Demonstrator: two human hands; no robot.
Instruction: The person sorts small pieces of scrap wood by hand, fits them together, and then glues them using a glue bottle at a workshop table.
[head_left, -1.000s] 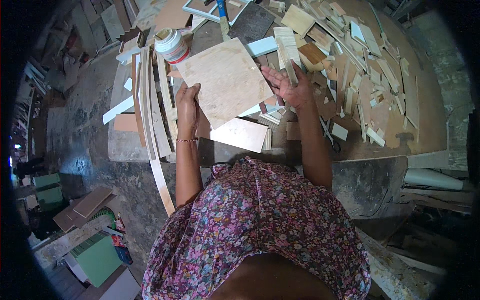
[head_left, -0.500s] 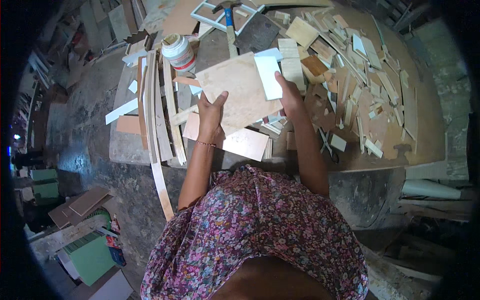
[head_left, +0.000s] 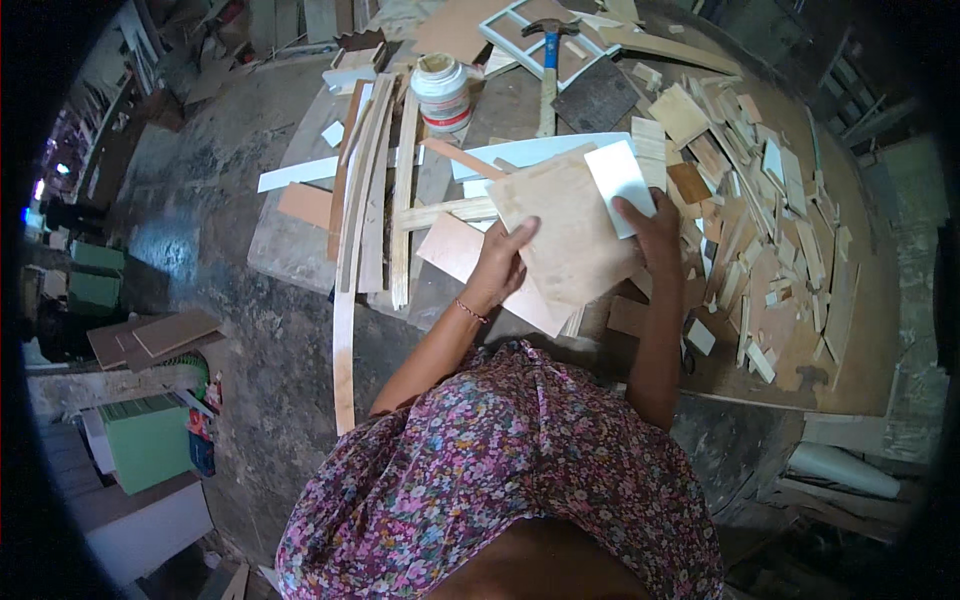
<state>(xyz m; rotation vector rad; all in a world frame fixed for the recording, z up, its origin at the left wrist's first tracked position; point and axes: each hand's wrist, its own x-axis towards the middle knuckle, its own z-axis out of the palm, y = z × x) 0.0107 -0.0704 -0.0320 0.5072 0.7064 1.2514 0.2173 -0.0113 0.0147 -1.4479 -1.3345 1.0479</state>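
Between my hands, above the workbench, is a square pale plywood panel [head_left: 565, 225]. My left hand [head_left: 505, 255] is closed on the panel's left edge, thumb on top. My right hand [head_left: 655, 228] grips the panel's right side together with a small white rectangular board [head_left: 617, 185], which lies over its upper right corner; the thumb presses on the white board. Fingers under the panel are hidden. Beneath the panel lie a pinkish board [head_left: 450, 248] and a long white strip [head_left: 540, 148].
A white tub [head_left: 440, 95] stands at the back left beside long wood strips [head_left: 365, 190]. Farther back lie a blue-handled hammer [head_left: 549, 75], a dark square piece [head_left: 596, 92] and a white frame [head_left: 510, 35]. Wood offcuts [head_left: 770, 230] cover the bench's right side.
My view has swung left, so the bench sits farther right and lower. My hands still hold the panel and white board, and the long white strip behind them shows more.
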